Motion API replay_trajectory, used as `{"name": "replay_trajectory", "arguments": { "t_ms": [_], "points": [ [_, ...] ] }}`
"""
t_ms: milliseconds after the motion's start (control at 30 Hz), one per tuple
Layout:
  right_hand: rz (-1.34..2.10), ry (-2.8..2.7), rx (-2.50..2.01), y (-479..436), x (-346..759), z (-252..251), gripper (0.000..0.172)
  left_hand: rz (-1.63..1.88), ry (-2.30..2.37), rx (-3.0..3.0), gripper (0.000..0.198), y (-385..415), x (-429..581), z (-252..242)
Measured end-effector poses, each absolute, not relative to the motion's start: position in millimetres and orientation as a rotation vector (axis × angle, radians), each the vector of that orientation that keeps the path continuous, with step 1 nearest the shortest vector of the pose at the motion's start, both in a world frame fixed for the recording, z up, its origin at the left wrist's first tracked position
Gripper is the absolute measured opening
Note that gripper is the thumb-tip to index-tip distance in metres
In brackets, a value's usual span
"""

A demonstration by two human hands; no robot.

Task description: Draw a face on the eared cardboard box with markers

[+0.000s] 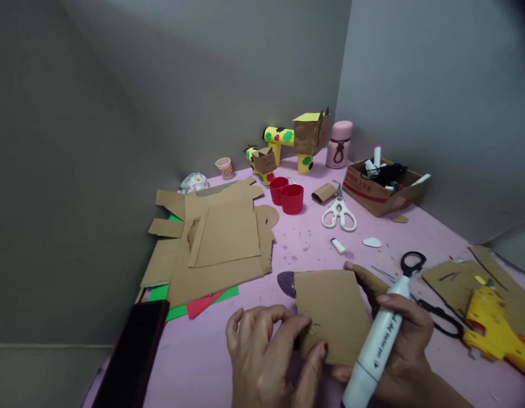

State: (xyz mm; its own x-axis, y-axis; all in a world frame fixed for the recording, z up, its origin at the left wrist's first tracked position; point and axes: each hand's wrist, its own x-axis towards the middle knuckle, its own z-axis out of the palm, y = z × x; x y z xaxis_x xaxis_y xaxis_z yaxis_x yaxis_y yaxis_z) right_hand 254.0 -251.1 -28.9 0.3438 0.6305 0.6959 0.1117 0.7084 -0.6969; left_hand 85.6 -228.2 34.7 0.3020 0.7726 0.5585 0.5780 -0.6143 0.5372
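A brown cardboard piece [332, 309] lies on the pink table [304, 243] near me, with a dark painted patch at its upper left corner. My left hand [270, 354] pinches its lower left edge between thumb and fingers. My right hand [402, 340] supports the piece's right side and grips a fat white marker [379, 340], which points down towards me.
Stacked cardboard sheets [220, 243] over green and red paper at left, a dark phone [132, 354] at lower left. Two red cups [287, 195], white scissors [339, 214], black scissors [419, 283], a yellow glue gun [494, 331], a box of markers [383, 184], cardboard animal figures [296, 141].
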Motion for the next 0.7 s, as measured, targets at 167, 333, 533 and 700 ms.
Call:
{"name": "replay_trajectory", "arguments": {
  "t_ms": [167,333,533,700],
  "points": [
    [0.432,-1.150,-0.761,-254.1,250.8,-33.4,0.078,1.207,1.273,2.345,0.011,-230.1,83.4,35.2],
    [0.377,-1.191,-0.769,-252.0,251.6,-31.8,0.077,1.188,1.243,2.370,0.011,-229.4,83.6,35.9],
    [0.355,-1.180,-0.834,-253.7,252.4,-38.3,0.074,1.171,1.221,2.362,0.011,-228.3,85.8,35.2],
    [0.341,-1.181,-0.824,-253.7,252.2,-38.4,0.081,1.160,1.211,2.365,0.012,-228.1,86.0,34.8]
  ]
}}
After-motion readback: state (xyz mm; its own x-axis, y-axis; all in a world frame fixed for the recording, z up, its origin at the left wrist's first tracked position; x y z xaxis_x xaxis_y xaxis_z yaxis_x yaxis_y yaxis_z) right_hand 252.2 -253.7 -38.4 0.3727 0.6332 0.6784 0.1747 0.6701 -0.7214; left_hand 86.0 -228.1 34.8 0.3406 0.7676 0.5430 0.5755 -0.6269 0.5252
